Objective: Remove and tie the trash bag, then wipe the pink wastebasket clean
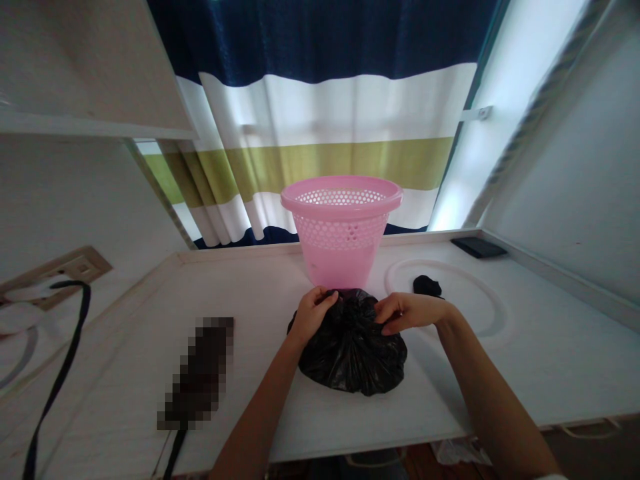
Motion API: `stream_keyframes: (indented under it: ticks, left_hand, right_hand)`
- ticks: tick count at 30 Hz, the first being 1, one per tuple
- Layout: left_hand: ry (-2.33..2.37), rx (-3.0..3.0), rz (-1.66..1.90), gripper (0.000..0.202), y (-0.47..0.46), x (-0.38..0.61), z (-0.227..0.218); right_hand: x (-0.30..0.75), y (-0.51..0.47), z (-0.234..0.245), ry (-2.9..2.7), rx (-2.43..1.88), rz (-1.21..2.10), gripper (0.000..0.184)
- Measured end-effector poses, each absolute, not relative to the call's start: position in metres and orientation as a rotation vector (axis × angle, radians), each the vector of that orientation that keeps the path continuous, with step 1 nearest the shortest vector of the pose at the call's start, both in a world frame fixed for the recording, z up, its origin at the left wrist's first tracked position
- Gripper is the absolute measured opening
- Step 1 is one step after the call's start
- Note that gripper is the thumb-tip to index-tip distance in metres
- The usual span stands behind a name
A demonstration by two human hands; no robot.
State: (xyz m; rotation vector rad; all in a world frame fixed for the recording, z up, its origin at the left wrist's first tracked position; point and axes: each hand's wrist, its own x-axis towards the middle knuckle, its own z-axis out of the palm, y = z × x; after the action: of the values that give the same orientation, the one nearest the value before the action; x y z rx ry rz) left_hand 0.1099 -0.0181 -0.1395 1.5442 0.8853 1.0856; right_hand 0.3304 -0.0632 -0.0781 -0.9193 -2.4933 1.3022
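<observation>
Bag, black plastic (355, 360), sits squat on the white tabletop (250, 287), top gathered, between both hands. Left hand (313, 310) is closed on its 11 o'clock edge, thumb on top, probably to steady it; right hand (407, 311) has fingers curled narrow at the gathers, 2 o'clock, likely working the neck, can't tell if it's pinching plastic. Pink basket (345, 260) stands upright just behind at 12, so it looks parked within reach and walls off that side. Pale ring (430, 263) lies flat at 2 o'clock, around a small black bundle (427, 286); right wrist overlaps the ring in view. Flat black item (479, 247) is farther out at 2, by the back corner. Blurred-out dark item (200, 373) is at 9, well apart. Edges: front lip is near at 6, tightest for sliding; raised back border is beyond the basket. Most room: 10 o'clock, and 4 past the right forearm.
</observation>
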Motion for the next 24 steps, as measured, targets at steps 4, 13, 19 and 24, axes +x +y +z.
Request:
stream_keyframes:
  ticks: [4, 13, 19, 24]
  left_hand:
    - [0.894, 1.54, 1.082, 0.027, -0.0162, 0.1097, -0.1411]
    - [0.951, 1.56, 1.094, 0.028, -0.0117, 0.1065, -0.1467]
    - [0.987, 1.589, 1.112, 0.028, -0.0105, 0.105, -0.1476]
    - [1.005, 1.621, 1.149, 0.025, -0.0122, 0.1045, -0.1452]
  right_hand:
    - [0.332, -0.0629, -0.0792, -2.499, -0.924, 1.29, 0.024]
    - [0.334, -0.0658, -0.078, -2.527, -0.955, 1.368, 0.031]
    - [0.3319, -0.0662, -0.0786, -2.557, -0.941, 1.384, 0.032]
    - [0.3389, -0.0664, -0.0813, -2.601, -0.999, 1.411, 0.031]
